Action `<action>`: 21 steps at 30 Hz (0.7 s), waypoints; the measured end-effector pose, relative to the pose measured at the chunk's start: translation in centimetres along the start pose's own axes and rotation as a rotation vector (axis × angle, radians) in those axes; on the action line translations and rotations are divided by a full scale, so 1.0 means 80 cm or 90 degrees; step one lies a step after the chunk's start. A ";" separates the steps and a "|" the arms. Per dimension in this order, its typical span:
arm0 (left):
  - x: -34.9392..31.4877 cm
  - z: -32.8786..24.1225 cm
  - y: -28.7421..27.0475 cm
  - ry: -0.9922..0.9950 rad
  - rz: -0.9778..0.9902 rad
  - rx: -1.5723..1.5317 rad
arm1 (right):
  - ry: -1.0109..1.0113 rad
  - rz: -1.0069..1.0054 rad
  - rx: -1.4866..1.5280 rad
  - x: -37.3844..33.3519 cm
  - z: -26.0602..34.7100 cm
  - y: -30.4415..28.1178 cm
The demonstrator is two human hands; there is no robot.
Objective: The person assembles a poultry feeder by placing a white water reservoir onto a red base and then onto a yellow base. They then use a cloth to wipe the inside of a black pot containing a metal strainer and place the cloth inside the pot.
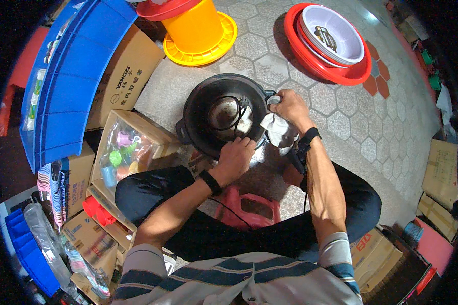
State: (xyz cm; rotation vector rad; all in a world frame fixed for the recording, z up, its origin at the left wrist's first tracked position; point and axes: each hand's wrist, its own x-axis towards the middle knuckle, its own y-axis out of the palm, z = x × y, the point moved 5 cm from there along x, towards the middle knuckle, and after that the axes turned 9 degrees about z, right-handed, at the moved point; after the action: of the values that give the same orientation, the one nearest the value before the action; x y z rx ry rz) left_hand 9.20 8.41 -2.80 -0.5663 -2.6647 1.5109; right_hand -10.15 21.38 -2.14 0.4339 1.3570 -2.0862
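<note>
A deep black pot [196, 114] with side handles sits on the floor between my knees. Inside it lies a looped black cord [240, 114] over a stained, whitish round shape [221, 111] that I cannot identify. My left hand [236, 158] is curled over the pot's near rim, its fingertips reaching inside. At the pot's right side, my right hand [292, 109] has its fingers closed on a crumpled whitish rag [277, 127]. Part of the rag shows at the fingertips beside the right handle, and a looser fold hangs below the hand. The palm side of this hand is hidden.
A low red plastic stool [252, 207] stands between my legs. Cardboard boxes and a blue bin [94, 66] crowd the left. Ahead stand a yellow feeder-like container [196, 30] and nested red and white basins [359, 71]. More boxes [440, 168] lie at right.
</note>
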 end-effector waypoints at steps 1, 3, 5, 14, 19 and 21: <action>-0.001 0.000 0.000 0.000 0.001 -0.008 | -0.017 -0.033 -0.009 -0.001 0.004 -0.002; -0.002 0.001 -0.001 0.003 -0.009 -0.016 | -0.043 -0.094 -0.030 -0.005 0.012 -0.003; -0.003 0.000 -0.003 0.013 -0.034 -0.016 | -0.070 -0.129 -0.044 -0.010 0.019 -0.003; -0.005 -0.001 0.002 0.013 -0.020 0.007 | 0.013 -0.124 -0.023 -0.004 0.037 -0.007; -0.008 -0.007 0.002 0.005 -0.071 0.050 | 0.061 -0.088 -0.010 -0.006 0.036 -0.010; -0.009 -0.009 0.002 -0.008 -0.077 0.069 | 0.056 -0.071 -0.018 -0.008 0.036 -0.008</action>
State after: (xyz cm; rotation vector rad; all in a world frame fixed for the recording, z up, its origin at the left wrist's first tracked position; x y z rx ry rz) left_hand 10.08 8.86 -2.41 -0.3836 -2.5548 1.6175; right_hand -9.98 19.16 -0.11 0.4518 1.4900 -2.1583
